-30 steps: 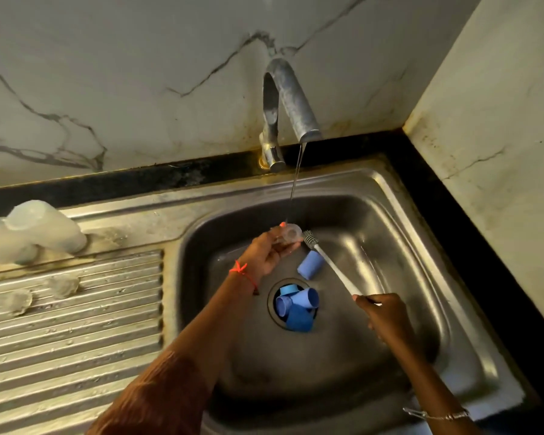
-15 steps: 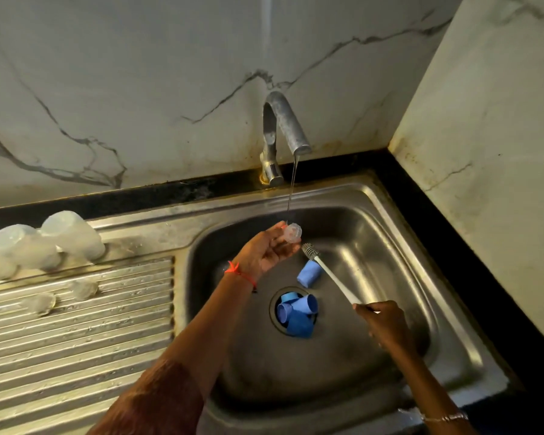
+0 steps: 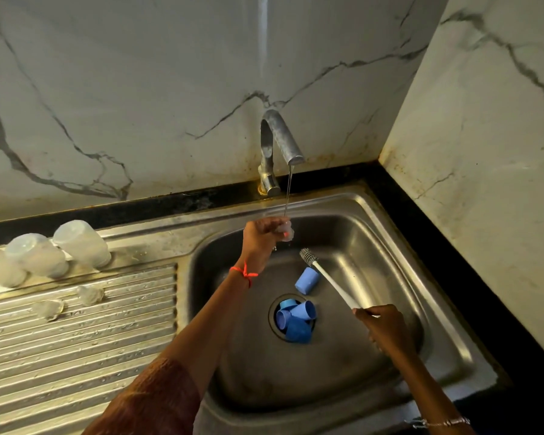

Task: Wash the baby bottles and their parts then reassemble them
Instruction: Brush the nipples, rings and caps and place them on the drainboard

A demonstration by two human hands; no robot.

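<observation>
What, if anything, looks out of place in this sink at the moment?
Several blue caps are heaped in the drain opening of the sink, where they could block the outflow while the tap runs; a lone blue cap lies on its side beside them.

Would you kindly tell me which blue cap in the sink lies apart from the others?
The lone blue cap beside the white brush, on the basin floor; the other blue caps are heaped in the drain.

You've got a brushed stainless sink (image 3: 390, 246), dull and scuffed, plus a ribbed steel drainboard (image 3: 76, 356) beaded with water. The tap (image 3: 280, 136) is tarnished metal and the walls (image 3: 139, 89) are glossy marble-look slabs. The caps (image 3: 296, 321) are matt blue plastic, the bottles (image 3: 82, 243) frosted translucent plastic. Your brush (image 3: 333, 285) handle is smooth white plastic, and the small clear part (image 3: 285, 230) is wet and shiny.
</observation>
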